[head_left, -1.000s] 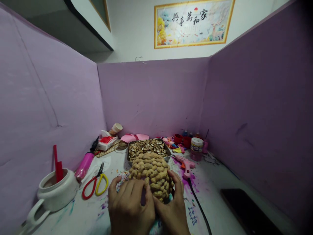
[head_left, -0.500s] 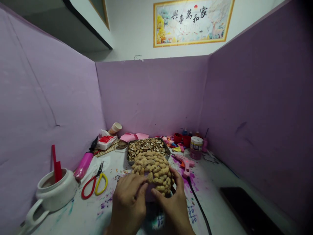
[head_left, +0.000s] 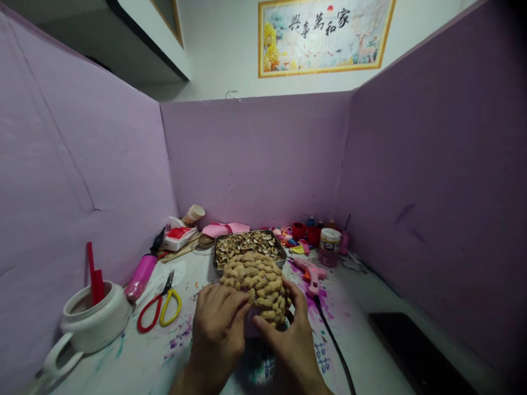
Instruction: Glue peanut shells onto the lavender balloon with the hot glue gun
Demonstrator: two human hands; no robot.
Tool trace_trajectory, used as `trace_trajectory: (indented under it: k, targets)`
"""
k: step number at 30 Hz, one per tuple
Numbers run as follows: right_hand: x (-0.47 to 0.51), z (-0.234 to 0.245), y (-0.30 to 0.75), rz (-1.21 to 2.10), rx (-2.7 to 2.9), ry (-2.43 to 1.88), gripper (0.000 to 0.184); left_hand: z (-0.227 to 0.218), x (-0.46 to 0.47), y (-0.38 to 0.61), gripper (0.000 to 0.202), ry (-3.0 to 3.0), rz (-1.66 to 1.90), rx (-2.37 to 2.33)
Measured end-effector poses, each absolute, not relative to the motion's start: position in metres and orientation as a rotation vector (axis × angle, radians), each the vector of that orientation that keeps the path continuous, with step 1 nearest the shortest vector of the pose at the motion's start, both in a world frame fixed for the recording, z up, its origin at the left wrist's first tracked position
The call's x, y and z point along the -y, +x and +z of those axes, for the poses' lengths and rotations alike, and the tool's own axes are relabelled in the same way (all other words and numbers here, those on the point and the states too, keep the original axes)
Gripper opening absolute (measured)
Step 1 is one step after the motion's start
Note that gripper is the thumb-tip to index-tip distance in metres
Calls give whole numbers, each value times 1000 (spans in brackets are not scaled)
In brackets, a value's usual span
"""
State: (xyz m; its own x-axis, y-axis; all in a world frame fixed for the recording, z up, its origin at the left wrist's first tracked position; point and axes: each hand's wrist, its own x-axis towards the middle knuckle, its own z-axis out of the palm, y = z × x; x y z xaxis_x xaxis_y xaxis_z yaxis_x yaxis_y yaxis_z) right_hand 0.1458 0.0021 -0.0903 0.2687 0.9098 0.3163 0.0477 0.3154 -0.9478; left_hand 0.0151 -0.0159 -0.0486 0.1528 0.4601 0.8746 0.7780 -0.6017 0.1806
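A rounded form covered with peanut shells (head_left: 263, 280) is in front of me, with a bare purple patch low on its near side. My right hand (head_left: 290, 329) grips it from the right, thumb on the near face and fingers round the far side. My left hand (head_left: 220, 329) is closed in a pinch at the patch's left edge, thumb and fingertips on a peanut shell (head_left: 251, 296) against the surface. Its other fingers are curled and partly hidden. Just behind stands a metal tray (head_left: 216, 262) full of peanut shell pieces.
At left are a white pot (head_left: 94, 329) with red sticks, scissors (head_left: 160, 304) and a pink pump (head_left: 142, 277). To the right lie a pink glue gun (head_left: 313, 271) with a black cord, a jar (head_left: 330, 241) and a black phone (head_left: 415, 348). Purple panels (head_left: 255, 159) surround the table.
My left hand has shifted very slightly at the peanut shell, its fingers a little more upright. The right hand keeps its grip, and the covered form has barely moved.
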Motion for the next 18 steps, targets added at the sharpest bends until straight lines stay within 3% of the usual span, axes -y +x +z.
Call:
trace_trajectory:
  k: [12, 18]
  targets:
    - [-14, -96, 153, 924, 1140, -896, 72, -46, 13, 3, 18, -2132, -1604, 1197]
    - [-13, -95, 153, 955, 1149, -852, 73, -43, 12, 7, 14, -2082, -1459, 1195]
